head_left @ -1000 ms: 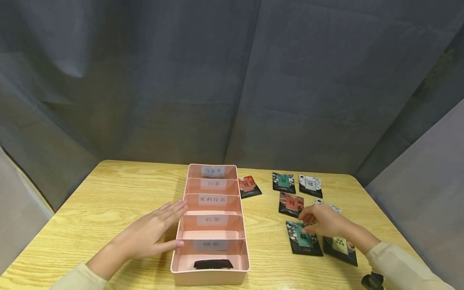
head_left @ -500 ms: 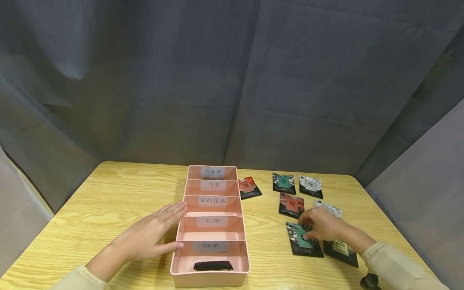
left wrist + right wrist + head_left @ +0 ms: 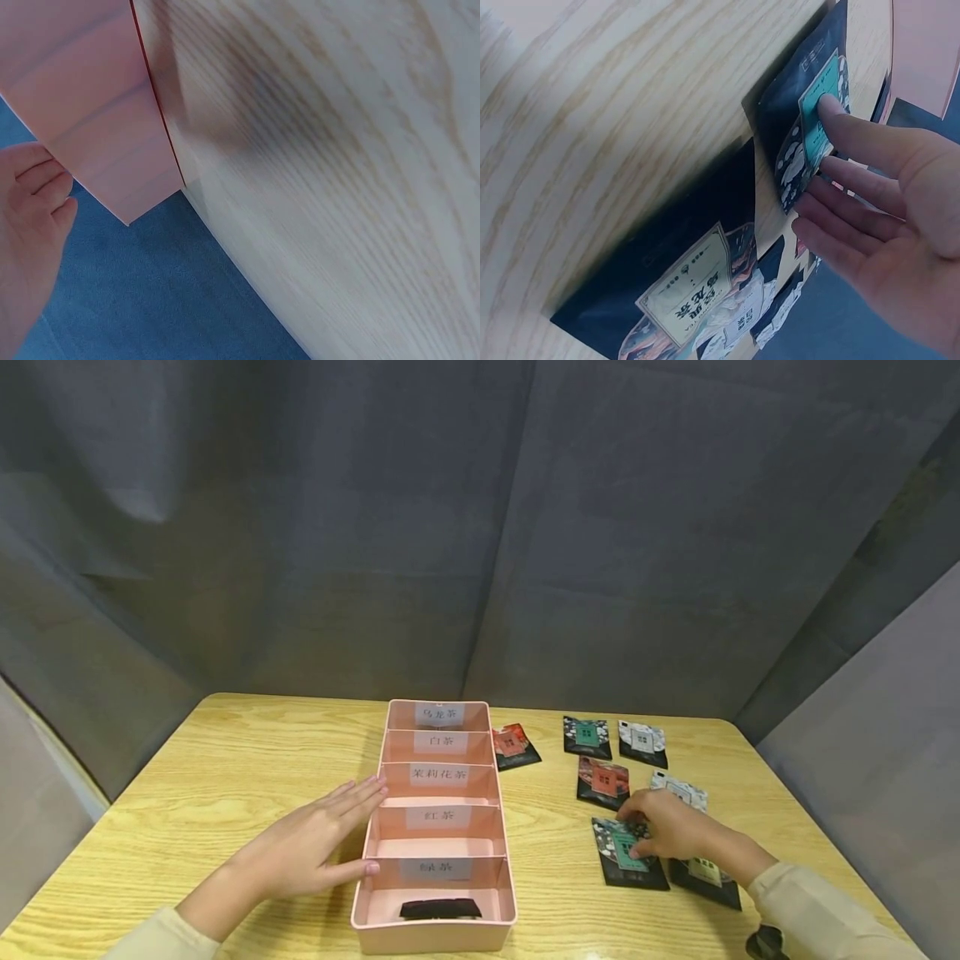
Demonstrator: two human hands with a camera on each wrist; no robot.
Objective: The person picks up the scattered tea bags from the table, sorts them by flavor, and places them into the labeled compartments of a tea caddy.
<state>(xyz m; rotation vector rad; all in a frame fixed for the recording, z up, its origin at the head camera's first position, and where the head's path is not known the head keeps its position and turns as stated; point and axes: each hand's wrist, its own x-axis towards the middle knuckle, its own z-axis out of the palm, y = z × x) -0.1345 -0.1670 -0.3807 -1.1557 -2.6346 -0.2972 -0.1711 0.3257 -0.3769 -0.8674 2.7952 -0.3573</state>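
A pink divided box (image 3: pixel 435 937) with a paper label in each compartment stands in the middle of the table. My left hand (image 3: pixel 315 839) rests against its left side, fingers straight and thumb at the near compartment's rim. A dark sachet (image 3: pixel 441 908) lies in that near compartment. To the right, my right hand (image 3: pixel 671 828) pinches a black tea sachet with a green label (image 3: pixel 636 875). In the right wrist view, the thumb presses on the green label (image 3: pixel 826 75) and the other fingers curl at the sachet's far edge. A yellow-labelled tea sachet (image 3: pixel 686 292) lies beside it, partly under the wrist.
Further tea sachets lie behind the right hand: a red-labelled one (image 3: pixel 603 782), a green one (image 3: pixel 587 737), and white ones (image 3: pixel 642 743). Another red sachet (image 3: pixel 516 747) lies against the box's far right side. A grey curtain (image 3: pixel 375 568) hangs behind the wooden table (image 3: pixel 247 760).
My right hand has come slightly down and toward me over the green-labelled sachet, its thumb now on the label. My left hand has stayed at the box.
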